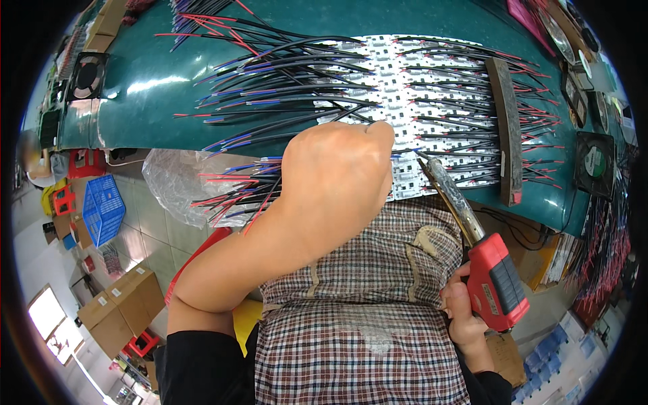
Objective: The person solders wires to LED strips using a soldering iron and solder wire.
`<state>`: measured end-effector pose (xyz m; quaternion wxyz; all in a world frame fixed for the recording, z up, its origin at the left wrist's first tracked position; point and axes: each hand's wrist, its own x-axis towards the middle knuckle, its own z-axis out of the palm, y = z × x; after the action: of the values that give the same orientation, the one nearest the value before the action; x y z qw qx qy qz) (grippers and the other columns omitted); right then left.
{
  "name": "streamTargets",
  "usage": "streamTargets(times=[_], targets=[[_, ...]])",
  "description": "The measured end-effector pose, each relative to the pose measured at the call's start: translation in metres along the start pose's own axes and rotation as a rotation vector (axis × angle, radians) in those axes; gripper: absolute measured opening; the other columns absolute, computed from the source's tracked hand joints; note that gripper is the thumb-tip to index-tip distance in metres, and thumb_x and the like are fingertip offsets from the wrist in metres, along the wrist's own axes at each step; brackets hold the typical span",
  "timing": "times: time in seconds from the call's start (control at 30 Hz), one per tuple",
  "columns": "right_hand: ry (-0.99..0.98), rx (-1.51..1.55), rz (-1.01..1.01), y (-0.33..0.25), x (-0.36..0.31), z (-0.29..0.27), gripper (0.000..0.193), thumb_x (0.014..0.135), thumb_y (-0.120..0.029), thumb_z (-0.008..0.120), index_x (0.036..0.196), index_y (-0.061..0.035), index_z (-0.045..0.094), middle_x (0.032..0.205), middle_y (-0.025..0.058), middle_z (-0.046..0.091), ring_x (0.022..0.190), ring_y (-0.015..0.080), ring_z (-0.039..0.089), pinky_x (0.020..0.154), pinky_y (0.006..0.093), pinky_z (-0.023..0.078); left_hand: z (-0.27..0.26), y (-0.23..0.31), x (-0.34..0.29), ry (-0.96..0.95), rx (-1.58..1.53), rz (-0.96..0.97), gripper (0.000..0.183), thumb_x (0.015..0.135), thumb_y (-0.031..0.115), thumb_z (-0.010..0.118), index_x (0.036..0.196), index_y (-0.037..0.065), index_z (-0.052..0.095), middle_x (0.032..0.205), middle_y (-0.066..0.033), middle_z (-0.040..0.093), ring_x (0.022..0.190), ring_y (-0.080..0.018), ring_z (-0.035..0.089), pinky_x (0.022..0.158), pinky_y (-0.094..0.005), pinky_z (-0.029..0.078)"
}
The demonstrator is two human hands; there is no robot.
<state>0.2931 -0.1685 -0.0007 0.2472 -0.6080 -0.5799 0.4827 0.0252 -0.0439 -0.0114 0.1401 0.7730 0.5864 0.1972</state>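
A white panel of small circuit boards [383,74] lies on the green table, with black cables along both sides. My left hand [337,165] is closed over the panel's near left part. Its fingertips and whatever they grip are hidden under the hand. Black cables with red and blue wire ends [236,185] stick out left from behind my left wrist. In my right hand [466,320] is a red and black soldering gun [496,280]. Its tip points up and left, close to the panel near a blue wire end, right of my left hand; contact cannot be told.
A dark bar [504,128] lies across the right-hand cables. Small fans stand at the table's left [88,75] and right [594,165]. More cables [604,250] hang over the right edge. A clear plastic bag [179,182] hangs by the near edge. On the floor are a blue basket [102,209] and cardboard boxes [125,310].
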Motion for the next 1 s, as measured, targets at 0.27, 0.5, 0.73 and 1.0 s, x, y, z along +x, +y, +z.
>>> streamTargets(times=[0.27, 0.5, 0.73, 1.0], targets=[[-0.005, 0.174, 0.045, -0.007, 0.005, 0.001, 0.026, 0.099, -0.010, 0.055, 0.122, 0.0004, 0.049, 0.068, 0.0022, 0.049, 0.048, 0.0073, 0.042, 0.054, 0.0251, 0.042, -0.006, -0.004, 0.004, -0.020, -0.181, -0.062, 0.011, 0.088, 0.010, 0.067, 0.089, 0.003, 0.058, 0.074, -0.0114, 0.064, 0.066, -0.0331, 0.063, 0.062, -0.0423, 0.047], [0.006, 0.112, 0.000, -0.006, 0.000, -0.003, 0.026, 0.099, -0.012, 0.054, 0.121, 0.0003, 0.048, 0.066, 0.0017, 0.046, 0.049, 0.0077, 0.041, 0.055, 0.0261, 0.041, -0.004, 0.001, 0.006, 0.293, -0.143, 0.155, 0.007, 0.086, 0.003, 0.068, 0.090, 0.002, 0.063, 0.078, -0.0106, 0.064, 0.066, -0.0319, 0.062, 0.061, -0.0397, 0.048], [-0.069, -0.031, 0.119, -0.004, -0.012, -0.018, 0.022, 0.088, -0.010, 0.071, 0.107, 0.0001, 0.067, 0.085, 0.0088, 0.067, 0.073, 0.0198, 0.065, 0.068, 0.0337, 0.053, 0.003, 0.007, -0.017, 0.077, -0.108, 0.001, 0.011, 0.077, 0.006, 0.076, 0.081, 0.006, 0.066, 0.067, -0.0045, 0.063, 0.055, -0.0203, 0.061, 0.052, -0.0334, 0.046], [-0.069, -0.057, 0.079, 0.000, -0.004, -0.009, 0.019, 0.080, -0.007, 0.075, 0.096, -0.0003, 0.069, 0.083, 0.0114, 0.066, 0.071, 0.0274, 0.066, 0.065, 0.0350, 0.052, 0.011, 0.009, -0.020, 0.113, -0.079, -0.024, 0.013, 0.075, 0.008, 0.078, 0.076, 0.008, 0.065, 0.062, -0.0036, 0.060, 0.055, -0.0206, 0.061, 0.052, -0.0343, 0.045]])
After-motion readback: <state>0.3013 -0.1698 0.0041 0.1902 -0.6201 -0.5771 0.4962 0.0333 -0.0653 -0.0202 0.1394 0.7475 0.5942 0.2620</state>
